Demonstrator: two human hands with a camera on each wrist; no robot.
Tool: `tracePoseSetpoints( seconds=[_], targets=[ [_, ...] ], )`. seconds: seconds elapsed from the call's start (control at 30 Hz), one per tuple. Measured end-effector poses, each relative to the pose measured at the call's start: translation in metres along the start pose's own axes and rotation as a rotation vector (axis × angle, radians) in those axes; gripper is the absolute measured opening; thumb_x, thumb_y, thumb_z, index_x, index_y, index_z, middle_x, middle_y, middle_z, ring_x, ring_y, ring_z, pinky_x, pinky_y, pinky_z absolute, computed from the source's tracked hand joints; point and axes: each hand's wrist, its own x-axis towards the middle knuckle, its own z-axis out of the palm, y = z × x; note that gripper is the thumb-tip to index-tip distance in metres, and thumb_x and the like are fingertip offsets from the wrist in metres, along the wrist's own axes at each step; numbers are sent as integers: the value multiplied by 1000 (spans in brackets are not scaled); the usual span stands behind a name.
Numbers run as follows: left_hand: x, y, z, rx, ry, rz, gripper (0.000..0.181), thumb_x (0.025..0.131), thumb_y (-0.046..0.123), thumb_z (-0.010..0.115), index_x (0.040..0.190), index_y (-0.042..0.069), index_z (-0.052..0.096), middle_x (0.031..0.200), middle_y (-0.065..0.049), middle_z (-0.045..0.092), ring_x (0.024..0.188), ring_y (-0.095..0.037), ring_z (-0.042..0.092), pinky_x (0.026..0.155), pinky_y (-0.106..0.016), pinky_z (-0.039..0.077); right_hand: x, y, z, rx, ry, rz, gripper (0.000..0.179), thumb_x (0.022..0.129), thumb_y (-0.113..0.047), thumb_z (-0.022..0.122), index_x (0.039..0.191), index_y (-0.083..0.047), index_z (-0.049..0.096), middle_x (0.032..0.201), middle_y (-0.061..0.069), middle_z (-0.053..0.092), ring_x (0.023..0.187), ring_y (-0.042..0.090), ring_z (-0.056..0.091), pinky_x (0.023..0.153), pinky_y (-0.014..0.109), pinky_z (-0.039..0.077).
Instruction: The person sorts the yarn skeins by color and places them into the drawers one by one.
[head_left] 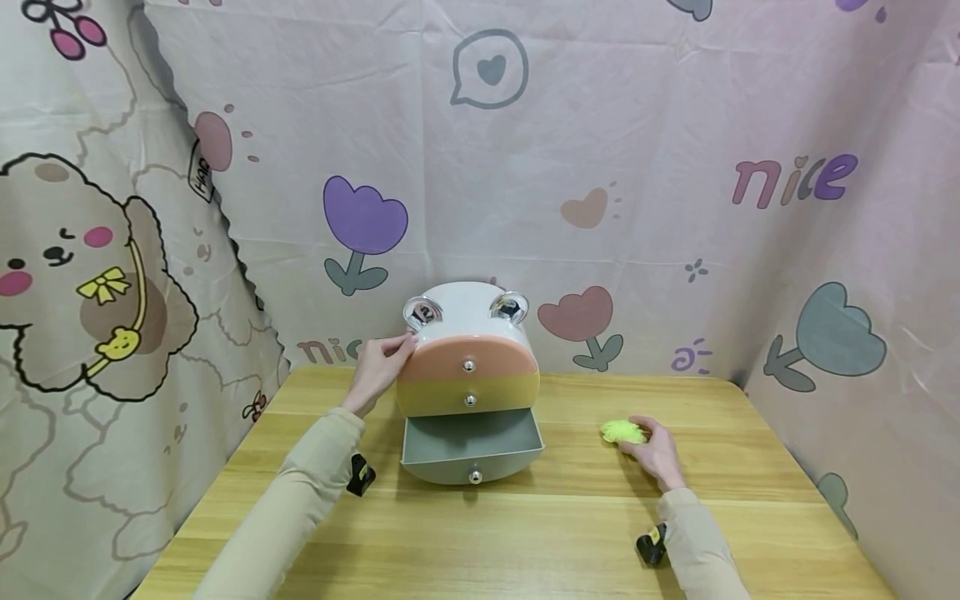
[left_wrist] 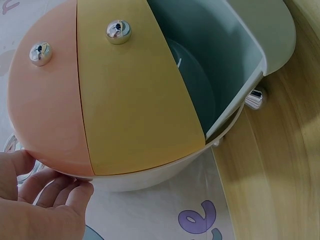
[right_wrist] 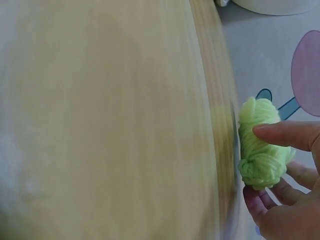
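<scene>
A small frog-shaped drawer box (head_left: 468,379) stands toward the back of the table, with orange, yellow and grey-green drawer fronts. Its bottom drawer (head_left: 474,471) is pulled out, and no contents show inside in the head view. My left hand (head_left: 381,367) holds the box's upper left edge; in the left wrist view, bent fingers (left_wrist: 50,192) lie along its side by the orange front. To the right of the box, my right hand (head_left: 654,450) grips a bright yellow-green skein of yarn (head_left: 622,432). The right thumb presses across the yarn (right_wrist: 262,145) in the right wrist view.
The wooden table (head_left: 555,533) has a patterned cloth (head_left: 480,167) hanging behind it and at both sides. Two shiny frog eyes (head_left: 510,308) stick up from the box's white top. Round metal knobs (head_left: 469,400) project from the drawer fronts. Black devices (head_left: 651,546) sit at both wrists.
</scene>
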Motion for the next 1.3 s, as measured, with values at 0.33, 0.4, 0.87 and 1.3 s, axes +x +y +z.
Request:
tracePoseSetpoints(
  seconds=[0.33, 0.4, 0.87, 1.3],
  targets=[
    [1, 0, 1, -6, -10, -3, 47, 105, 32, 53, 143, 4, 54, 151, -19, 50, 141, -37, 48, 116, -49, 43, -3, -7, 3, 12, 17, -48, 59, 84, -2, 72, 137, 11, 51, 136, 36, 54, 123, 46, 53, 107, 56, 44],
    [1, 0, 1, -5, -11, -3, 47, 104, 32, 53, 143, 4, 53, 151, -19, 50, 142, -37, 48, 116, -49, 43, -3, -9, 3, 12, 20, -61, 59, 84, -3, 72, 137, 11, 51, 135, 36, 54, 122, 46, 54, 107, 55, 45],
    [1, 0, 0, -7, 0, 4, 47, 104, 32, 54, 142, 4, 55, 150, -18, 51, 142, -35, 47, 116, -48, 43, -11, -39, 7, 11, 21, -133, 58, 84, -5, 76, 136, 10, 53, 128, 34, 61, 112, 41, 63, 98, 43, 55],
    [0, -1, 0, -7, 3, 2, 48, 104, 33, 54, 142, 4, 55, 151, -18, 51, 142, -35, 48, 116, -48, 43, -14, -71, 15, 70, 41, -245, 52, 83, -3, 78, 131, 6, 60, 124, 27, 66, 111, 36, 64, 86, 15, 49]
  ],
)
